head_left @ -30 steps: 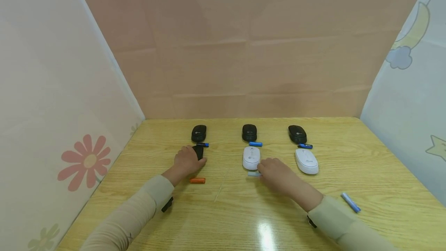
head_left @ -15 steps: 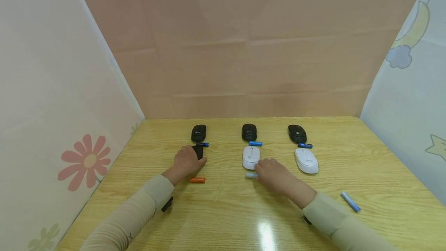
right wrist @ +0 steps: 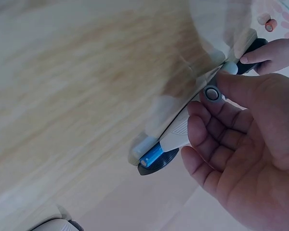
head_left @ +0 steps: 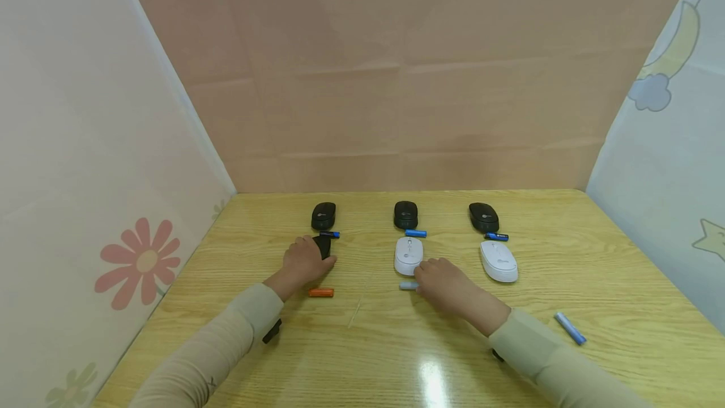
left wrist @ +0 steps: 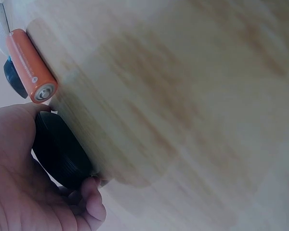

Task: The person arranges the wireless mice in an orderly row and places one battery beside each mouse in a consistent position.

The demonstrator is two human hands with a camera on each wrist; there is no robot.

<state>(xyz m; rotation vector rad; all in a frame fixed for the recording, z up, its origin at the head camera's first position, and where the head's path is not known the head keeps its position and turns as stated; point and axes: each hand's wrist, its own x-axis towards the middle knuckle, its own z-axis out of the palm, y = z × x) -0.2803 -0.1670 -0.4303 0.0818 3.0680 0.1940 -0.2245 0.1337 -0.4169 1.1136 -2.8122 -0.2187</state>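
Note:
In the head view my left hand [head_left: 306, 260] rests over a black mouse [head_left: 323, 246] at the left of the table. The left wrist view shows thumb and fingers gripping the sides of that mouse [left wrist: 60, 149]. An orange battery [head_left: 321, 293] lies on the wood just nearer than this hand. My right hand [head_left: 447, 285] pinches a pale grey-blue battery [head_left: 408, 286] at the table's surface, in front of the middle white mouse [head_left: 409, 255]. From the right wrist, one round end of the battery [right wrist: 212, 94] shows between thumb and forefinger.
Three black mice stand in a back row: left [head_left: 323, 216], middle [head_left: 405, 215] and right [head_left: 484, 217]. Blue batteries lie before them, one dark-ended [head_left: 330, 234], others brighter [head_left: 416, 233]. Another white mouse [head_left: 500, 262] sits right of centre; a light-blue battery [head_left: 570, 328] lies farther right.
My right hand has shifted slightly left with the pale battery, mostly in the first half second. My left hand and the black mouse under it have stayed put.

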